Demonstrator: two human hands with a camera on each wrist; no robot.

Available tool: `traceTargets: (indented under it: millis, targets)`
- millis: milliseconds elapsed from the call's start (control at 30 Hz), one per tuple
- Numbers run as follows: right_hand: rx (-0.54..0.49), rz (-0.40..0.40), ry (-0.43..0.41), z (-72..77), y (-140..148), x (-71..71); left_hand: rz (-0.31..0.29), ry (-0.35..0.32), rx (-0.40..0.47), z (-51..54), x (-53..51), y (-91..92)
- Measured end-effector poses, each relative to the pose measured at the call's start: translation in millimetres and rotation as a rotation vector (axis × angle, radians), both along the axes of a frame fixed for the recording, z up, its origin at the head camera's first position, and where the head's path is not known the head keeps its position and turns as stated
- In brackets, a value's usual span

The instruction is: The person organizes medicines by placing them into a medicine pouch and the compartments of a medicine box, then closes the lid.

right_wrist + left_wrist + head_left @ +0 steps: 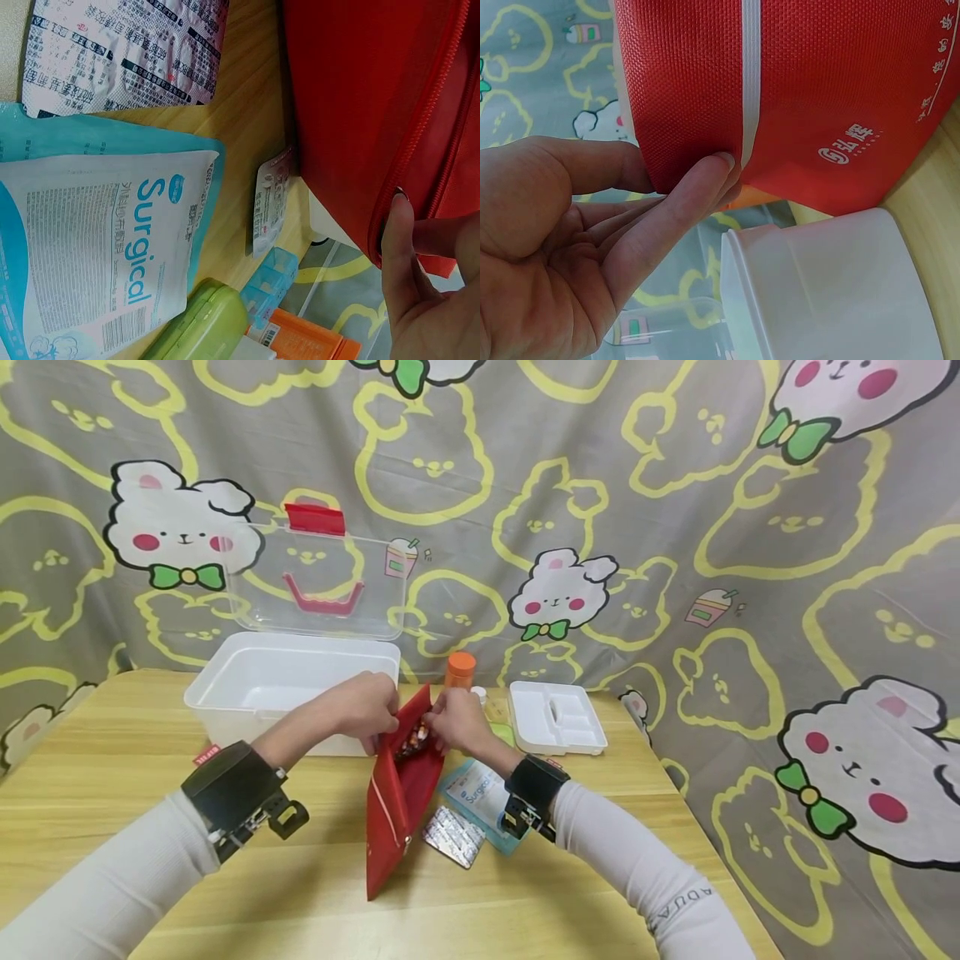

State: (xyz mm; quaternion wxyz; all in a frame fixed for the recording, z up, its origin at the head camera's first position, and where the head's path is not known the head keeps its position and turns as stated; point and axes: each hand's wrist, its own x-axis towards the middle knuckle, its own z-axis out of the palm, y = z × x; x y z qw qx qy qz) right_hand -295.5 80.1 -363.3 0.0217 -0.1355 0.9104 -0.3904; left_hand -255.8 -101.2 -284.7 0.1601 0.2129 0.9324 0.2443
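Note:
A red zip pouch [393,810] stands on edge over the table, its mouth spread apart. My left hand [360,706] pinches one top corner of it; in the left wrist view the thumb and fingers grip the red fabric [682,90] by a white strip. At the other end, my right hand [461,722] holds the zipped edge between thumb and fingers, as the right wrist view shows beside the zipper [420,127]. Small multicoloured contents [415,739] show inside the pouch, too small to identify. A silver blister pack [454,837] and a blue-white "Surgical" packet [480,793] lie right of it.
Behind my left hand stands a white storage box [217,693] with its clear lid [315,568] raised. An orange-capped bottle [461,663], a green case [199,322], a blue pill box [270,285] and another small foil pack [271,201] sit nearby. A white divided tray [536,735] is at the back right.

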Motion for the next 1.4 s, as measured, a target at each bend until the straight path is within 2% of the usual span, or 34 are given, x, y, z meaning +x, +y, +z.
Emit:
traceTargets:
  millis: [233, 400, 567, 700, 767, 933, 1067, 1200, 1400]
  targets:
    - [0.02, -0.027, 0.038, -1.6, 7, -5.8, 0.003, -0.002, -0.006, 0.3, -0.6, -1.2]
    - [0.019, -0.026, 0.028, -1.3, 17, -6.5, 0.009, -0.01, -0.006, 0.1, -0.3, -2.1]
    - [0.107, 0.013, 0.007, -1.5, 29, -5.0, 0.012, -0.016, -0.003, -0.4, -1.0, -3.4]
    - [0.233, 0.073, 0.006, -3.6, 36, 0.1, 0.014, -0.015, -0.009, -0.5, -1.5, -4.1]
    - [0.257, 0.103, -0.03, -5.5, 38, 3.3, 0.014, -0.012, -0.016, -0.9, -1.9, -4.2]
    - [0.249, 0.151, -0.162, -9.8, 42, 14.2, 0.013, -0.005, -0.024, -0.8, -1.4, -4.1]
    - [0.256, 0.201, -0.209, -14.4, 44, 24.2, 0.011, -0.014, -0.019, -1.6, -1.5, -3.8]
    - [0.25, 0.219, -0.228, -20.6, 45, 33.4, 0.006, -0.011, -0.021, -1.8, -1.5, -3.0]
    - [0.259, 0.245, -0.21, -29.4, 43, 40.8, 0.005, -0.002, -0.027, -1.3, -2.0, -2.2]
